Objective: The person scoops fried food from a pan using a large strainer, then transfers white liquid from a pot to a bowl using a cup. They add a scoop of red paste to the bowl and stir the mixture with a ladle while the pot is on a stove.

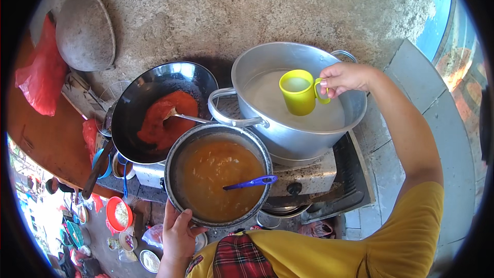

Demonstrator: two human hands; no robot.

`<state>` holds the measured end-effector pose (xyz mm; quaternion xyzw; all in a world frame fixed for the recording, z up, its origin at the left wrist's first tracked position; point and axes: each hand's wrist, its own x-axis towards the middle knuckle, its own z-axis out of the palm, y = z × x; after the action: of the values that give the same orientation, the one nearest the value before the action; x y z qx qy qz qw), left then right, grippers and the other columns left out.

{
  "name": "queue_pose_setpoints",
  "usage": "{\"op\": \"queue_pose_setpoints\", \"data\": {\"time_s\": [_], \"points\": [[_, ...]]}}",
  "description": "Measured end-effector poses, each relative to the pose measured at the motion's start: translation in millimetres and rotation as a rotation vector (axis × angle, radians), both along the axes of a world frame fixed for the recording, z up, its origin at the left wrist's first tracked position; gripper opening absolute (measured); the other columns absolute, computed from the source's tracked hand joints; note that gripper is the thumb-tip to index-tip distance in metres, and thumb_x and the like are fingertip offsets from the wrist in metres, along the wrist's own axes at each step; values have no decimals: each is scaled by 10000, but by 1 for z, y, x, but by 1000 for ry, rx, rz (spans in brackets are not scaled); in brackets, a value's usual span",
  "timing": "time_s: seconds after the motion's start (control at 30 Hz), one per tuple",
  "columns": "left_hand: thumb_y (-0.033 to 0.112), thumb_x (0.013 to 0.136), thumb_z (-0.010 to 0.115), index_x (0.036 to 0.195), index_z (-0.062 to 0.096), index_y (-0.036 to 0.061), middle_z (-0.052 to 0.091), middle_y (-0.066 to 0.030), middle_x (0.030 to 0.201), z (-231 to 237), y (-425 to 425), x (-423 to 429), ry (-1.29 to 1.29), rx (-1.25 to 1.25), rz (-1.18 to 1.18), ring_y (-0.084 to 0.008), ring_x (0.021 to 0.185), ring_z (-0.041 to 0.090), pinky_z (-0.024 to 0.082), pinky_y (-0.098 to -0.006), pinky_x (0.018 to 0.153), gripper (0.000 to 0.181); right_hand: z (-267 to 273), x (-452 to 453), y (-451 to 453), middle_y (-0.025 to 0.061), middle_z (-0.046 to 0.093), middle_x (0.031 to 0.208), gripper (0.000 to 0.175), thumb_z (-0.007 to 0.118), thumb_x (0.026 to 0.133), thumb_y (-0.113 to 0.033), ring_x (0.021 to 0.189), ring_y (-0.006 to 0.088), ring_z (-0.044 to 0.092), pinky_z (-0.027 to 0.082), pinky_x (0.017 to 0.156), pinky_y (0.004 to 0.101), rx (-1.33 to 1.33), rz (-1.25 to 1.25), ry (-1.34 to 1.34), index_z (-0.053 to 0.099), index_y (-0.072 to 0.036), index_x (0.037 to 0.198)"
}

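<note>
My right hand (341, 80) grips the handle of a yellow-green plastic mug (297, 98). Whitish liquid fills part of the mug, which hangs over a large aluminium pot (299, 137) holding similar cloudy liquid (262, 96). Below and to the left, my left hand (179, 229) supports the rim of a round dark pot (168, 197) of brown, soupy liquid (216, 166). A purple-handled utensil (251, 182) rests in that liquid, its lower end hidden. The round pot overlaps the edge of a black wok (131, 123) containing red sauce (173, 110) and a metal spatula (189, 117).
The wok and big pot stand on a gas stove (305, 173) against a rough wall (251, 11). The wok's wooden handle (98, 170) juts left. An old pan (85, 29) and red plastic bag (44, 71) hang left. On the floor are a red basin (110, 216) and several bowls.
</note>
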<state>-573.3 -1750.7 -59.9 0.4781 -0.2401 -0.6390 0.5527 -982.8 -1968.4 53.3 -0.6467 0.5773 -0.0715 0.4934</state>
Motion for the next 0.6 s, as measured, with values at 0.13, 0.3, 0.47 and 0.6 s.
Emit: {"op": "queue_pose_setpoints", "data": {"time_s": [0.13, 0.3, 0.47, 0.6], "points": [[11, 840, 372, 1340, 267, 122, 547, -96, 1089, -2, -1, 1, 22, -17, -6, -160, 798, 624, 572, -268, 525, 523, 11, 2, 26, 18, 566, 889, 170, 496, 913, -228, 760, 96, 540, 475, 775, 290, -116, -91, -157, 539, -65, 926], [16, 846, 381, 1329, 283, 127, 557, -85, 1079, -3, -1, 3, 30, -48, -39, -150, 801, 623, 566, -253, 535, 506, 26, 14, 52, 14, 555, 878, 180, 500, 911, -246, 747, 81, 523, 488, 769, 312, -235, -211, -206, 541, -71, 923], [22, 856, 383, 1322, 292, 124, 558, -81, 1082, -3, 3, 5, 10, -55, -41, -150, 815, 622, 564, -251, 543, 486, 30, 20, 68, 6, 546, 877, 186, 498, 911, -258, 733, 65, 515, 491, 768, 316, -288, -269, -229, 533, -77, 932], [31, 866, 388, 1339, 270, 117, 545, -87, 1114, -5, 1, 3, -3, -56, -61, -152, 843, 618, 560, -250, 549, 494, 33, 19, 78, 5, 546, 877, 195, 503, 906, -266, 724, 61, 513, 497, 763, 314, -322, -286, -225, 536, -75, 929]]}}
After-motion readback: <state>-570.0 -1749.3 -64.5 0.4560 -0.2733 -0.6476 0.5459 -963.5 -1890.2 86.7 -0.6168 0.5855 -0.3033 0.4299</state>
